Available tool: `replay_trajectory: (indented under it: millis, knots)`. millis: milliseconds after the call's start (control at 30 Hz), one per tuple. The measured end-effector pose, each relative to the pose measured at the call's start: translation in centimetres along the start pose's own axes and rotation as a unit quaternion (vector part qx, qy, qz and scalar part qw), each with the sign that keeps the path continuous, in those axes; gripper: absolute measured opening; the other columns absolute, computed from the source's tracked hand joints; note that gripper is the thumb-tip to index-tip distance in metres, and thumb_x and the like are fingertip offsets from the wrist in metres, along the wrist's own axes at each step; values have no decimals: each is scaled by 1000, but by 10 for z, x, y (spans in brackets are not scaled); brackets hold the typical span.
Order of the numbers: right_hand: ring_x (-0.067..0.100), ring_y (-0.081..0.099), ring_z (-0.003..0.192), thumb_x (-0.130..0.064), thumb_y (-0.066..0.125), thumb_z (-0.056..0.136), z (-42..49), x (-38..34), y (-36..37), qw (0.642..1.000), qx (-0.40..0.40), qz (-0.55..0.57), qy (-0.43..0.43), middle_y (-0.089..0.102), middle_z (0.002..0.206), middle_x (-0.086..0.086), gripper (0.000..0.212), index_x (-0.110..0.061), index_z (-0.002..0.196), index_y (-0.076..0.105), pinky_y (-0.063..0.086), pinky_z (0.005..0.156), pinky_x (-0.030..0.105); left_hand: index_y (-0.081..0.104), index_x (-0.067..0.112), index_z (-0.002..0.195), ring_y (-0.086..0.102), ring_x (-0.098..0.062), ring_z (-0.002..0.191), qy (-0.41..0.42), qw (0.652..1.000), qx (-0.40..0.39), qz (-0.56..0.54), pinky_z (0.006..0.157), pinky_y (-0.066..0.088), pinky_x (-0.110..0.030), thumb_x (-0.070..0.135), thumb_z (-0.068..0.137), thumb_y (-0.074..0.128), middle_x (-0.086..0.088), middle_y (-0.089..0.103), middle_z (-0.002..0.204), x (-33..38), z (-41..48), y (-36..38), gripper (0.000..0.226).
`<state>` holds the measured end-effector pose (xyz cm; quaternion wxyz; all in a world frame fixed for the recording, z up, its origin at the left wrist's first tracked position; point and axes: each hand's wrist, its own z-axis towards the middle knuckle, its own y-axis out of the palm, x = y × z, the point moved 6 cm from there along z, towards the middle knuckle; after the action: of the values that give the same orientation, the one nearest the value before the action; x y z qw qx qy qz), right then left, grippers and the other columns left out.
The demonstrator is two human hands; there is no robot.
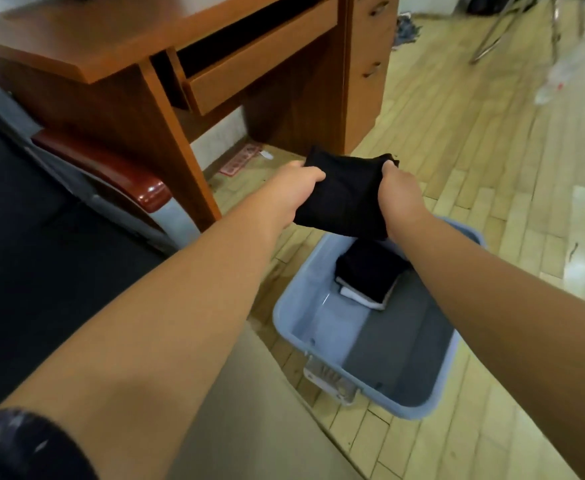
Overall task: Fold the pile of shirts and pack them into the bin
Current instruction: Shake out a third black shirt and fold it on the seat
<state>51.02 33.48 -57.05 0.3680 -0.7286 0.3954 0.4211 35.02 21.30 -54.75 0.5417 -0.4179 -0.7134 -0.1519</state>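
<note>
Left hand (298, 188) & right hand (396, 194) are each pinching, fingers closed, a side of the folded black shirt (344, 195), holding it above the far end of the blue bin (305, 296). Best lowered flat onto the folded stack (370, 271) w/ edges squared.

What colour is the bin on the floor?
Light blue bin, clearest in the head view.

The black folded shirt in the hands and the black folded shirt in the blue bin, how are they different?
The black folded shirt in the hands is up in the air, gripped by the left hand and right hand. The black folded shirt in the blue plastic bin lies untouched on a white folded one. Both are black and folded.
</note>
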Motion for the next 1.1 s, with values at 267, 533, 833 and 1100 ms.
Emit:
replay_trajectory:
  millis: [267,533,833,1100]
  knots:
    - [42,59,117,-69,31,101,61,75,-42,976,49,-46,209,58,131,15,76,-13,150,44,51,102,54,56,6,129,62,-23,86,-41,990,89,101,63,44,-30,32,96,57,-8,66,108,-31,43,33,43]
    - [34,58,129,-34,37,113,56,163,-34,937,-28,-176,300,62,119,14,40,-2,127,58,45,113,49,64,9,92,76,-27,98,-110,972,9,208,90,61,-43,31,97,58,-13,75,107,-112,43,30,23]
    - [30,72,98,-48,42,110,55,165,-12,955,-50,-132,260,69,112,9,51,-4,130,58,55,79,43,57,20,87,76,-16,99,-102,975,-53,192,95,61,-40,22,100,54,-1,74,112,-108,25,52,13]
    - [25,73,94,-37,42,110,24,121,31,970,-98,-165,147,73,107,5,37,-8,114,65,62,82,41,65,9,117,75,-17,87,-90,985,-48,142,80,59,-32,18,101,55,0,76,104,-95,-5,27,21]
